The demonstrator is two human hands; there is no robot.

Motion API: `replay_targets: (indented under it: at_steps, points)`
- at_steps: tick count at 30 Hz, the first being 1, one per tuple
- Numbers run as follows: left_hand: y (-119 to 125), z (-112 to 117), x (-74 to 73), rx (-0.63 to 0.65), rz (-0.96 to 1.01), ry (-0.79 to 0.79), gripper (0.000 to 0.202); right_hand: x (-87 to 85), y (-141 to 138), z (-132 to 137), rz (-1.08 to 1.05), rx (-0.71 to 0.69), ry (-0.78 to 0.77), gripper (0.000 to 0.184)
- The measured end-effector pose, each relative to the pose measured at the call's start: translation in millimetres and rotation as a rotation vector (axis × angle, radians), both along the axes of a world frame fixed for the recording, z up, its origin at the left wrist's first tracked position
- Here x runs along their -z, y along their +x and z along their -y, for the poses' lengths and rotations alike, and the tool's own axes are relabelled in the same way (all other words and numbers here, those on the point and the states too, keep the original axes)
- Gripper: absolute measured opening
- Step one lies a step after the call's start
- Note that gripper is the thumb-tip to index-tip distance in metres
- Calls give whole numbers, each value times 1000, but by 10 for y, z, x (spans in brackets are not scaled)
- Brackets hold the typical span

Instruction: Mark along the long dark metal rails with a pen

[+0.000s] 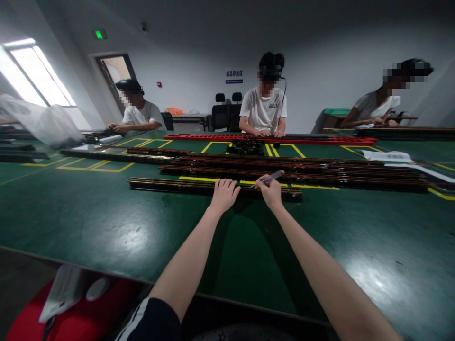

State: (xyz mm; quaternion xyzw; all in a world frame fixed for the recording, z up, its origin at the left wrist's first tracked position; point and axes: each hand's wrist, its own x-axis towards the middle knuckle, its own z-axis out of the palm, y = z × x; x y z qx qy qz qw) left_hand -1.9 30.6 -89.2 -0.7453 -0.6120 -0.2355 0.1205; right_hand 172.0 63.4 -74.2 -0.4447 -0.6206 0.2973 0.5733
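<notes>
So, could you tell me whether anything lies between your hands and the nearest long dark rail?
Nothing visible does. The left hand rests on the rail, and the right hand, holding a slim tool, sits right at it too. The other rails lie beyond it on the table.

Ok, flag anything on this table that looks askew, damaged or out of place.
Nothing stands out. The long dark rails lie side by side, the nearest rail straight under the left hand, and the right hand holds a slim tool. No spill or breakage shows.
</notes>
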Motion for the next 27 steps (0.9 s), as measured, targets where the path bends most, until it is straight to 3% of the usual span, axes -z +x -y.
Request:
replay_targets:
  at_steps: [12,27]
  points:
    - [-9,-8,-3,20,-13,-46,41,-54,86,-10,-84,138,-2,19]
    - [-8,0,-17,16,-10,-66,41,-24,83,-12,-82,48,-5,17]
